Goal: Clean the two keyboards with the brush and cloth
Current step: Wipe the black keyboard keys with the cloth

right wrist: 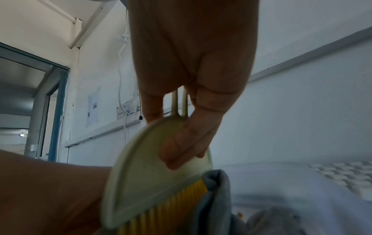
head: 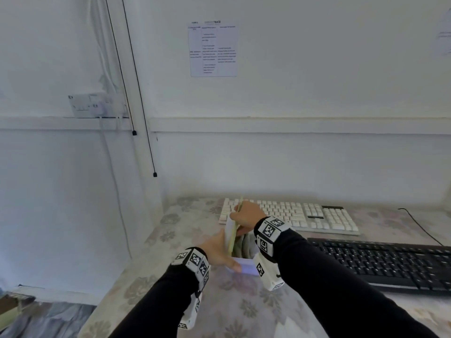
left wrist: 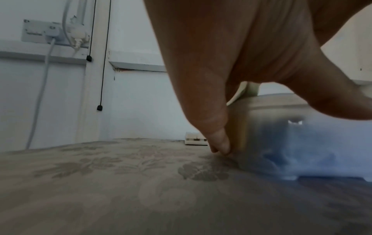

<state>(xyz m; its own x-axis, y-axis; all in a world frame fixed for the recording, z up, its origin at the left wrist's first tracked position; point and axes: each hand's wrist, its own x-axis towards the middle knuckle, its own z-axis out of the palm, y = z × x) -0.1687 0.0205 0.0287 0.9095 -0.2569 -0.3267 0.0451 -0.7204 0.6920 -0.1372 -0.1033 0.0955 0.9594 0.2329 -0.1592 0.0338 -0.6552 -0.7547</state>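
My right hand (head: 240, 219) pinches a pale green brush (head: 233, 234) by its flat half-round head, tilted above a small translucent container (head: 246, 265). In the right wrist view the brush (right wrist: 145, 174) shows yellow bristles (right wrist: 171, 209) against a grey cloth (right wrist: 219, 190) in the container. My left hand (head: 219, 253) holds the container (left wrist: 292, 143) at table level, fingers (left wrist: 219, 139) on one side and thumb on the other. A white keyboard (head: 305, 215) lies behind the hands. A black keyboard (head: 390, 262) lies to the right, nearer me.
The floral-patterned table (head: 170, 230) ends at its left edge near a white wall. A black cable (head: 422, 228) runs off the right of the keyboards. A wall socket (head: 90, 104) with white plugs and two hanging black cords (head: 146, 132) are on the left.
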